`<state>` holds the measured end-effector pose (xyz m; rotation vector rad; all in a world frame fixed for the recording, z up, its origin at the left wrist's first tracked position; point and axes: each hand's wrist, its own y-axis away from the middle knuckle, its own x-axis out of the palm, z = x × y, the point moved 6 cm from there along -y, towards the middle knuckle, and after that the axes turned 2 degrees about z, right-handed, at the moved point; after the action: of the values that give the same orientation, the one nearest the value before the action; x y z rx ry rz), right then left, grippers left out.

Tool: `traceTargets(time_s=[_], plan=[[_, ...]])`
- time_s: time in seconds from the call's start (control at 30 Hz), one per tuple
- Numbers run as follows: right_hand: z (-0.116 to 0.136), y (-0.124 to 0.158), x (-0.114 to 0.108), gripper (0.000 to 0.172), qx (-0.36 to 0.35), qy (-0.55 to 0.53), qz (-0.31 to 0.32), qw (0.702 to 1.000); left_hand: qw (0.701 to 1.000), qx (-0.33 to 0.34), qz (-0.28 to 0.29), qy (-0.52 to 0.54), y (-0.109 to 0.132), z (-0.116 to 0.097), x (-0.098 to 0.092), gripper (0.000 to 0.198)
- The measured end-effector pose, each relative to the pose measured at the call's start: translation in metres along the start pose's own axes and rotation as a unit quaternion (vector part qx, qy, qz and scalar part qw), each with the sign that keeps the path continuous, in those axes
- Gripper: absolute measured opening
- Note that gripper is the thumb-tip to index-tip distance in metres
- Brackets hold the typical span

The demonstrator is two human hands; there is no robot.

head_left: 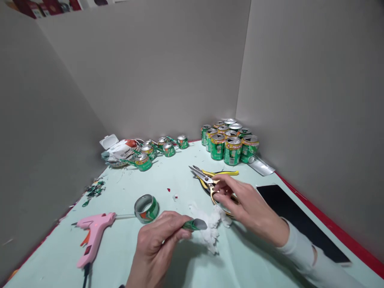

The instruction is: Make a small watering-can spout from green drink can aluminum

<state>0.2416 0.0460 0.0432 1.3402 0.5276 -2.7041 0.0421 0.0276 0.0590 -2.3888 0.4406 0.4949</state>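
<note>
My left hand (163, 242) is closed on a curled green piece of can metal (195, 225), its bare silver inner side showing at the free end. My right hand (240, 200) is over the gold-handled scissors (208, 181), fingers curved and apart near the handles; whether they touch is unclear. The scissors lie across yellow-and-black pliers (231, 173). White crumpled tissue (213, 230) lies between the hands. Just beyond my left hand, a green can ring (146, 209) rests on the table.
A pink glue gun (96, 236) lies at left. Green cans (232, 151) stand at back right, near a metal sheet (261, 166) and a black flat panel (300, 220). Several small cut cans (143, 162) and a wipes pack (121, 151) sit back left. Metal scraps (95, 189) edge the table.
</note>
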Motion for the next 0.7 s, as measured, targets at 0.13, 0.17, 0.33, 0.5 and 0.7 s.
traceTargets(time_s=[0.13,0.17,0.33,0.5,0.7], plan=[[-0.024,-0.003,0.004,0.01,0.054,0.194,0.024,0.979,0.994,-0.06,0.029,0.084,0.0,0.002,0.002,0.017],[-0.026,-0.004,0.006,0.01,0.06,0.216,0.028,0.974,0.99,-0.08,0.041,0.105,0.001,0.003,0.004,0.017],[-0.022,-0.01,0.011,0.01,0.077,0.283,0.023,0.956,0.958,-0.194,0.025,0.209,0.009,0.021,0.01,0.018],[-0.019,-0.01,0.017,0.015,0.094,0.288,0.019,0.953,0.934,-0.253,0.0,0.254,0.014,0.033,0.011,0.014],[-0.023,-0.005,0.017,0.025,0.078,0.224,-0.026,0.971,0.934,-0.273,-0.048,0.226,0.013,0.037,0.003,0.012]])
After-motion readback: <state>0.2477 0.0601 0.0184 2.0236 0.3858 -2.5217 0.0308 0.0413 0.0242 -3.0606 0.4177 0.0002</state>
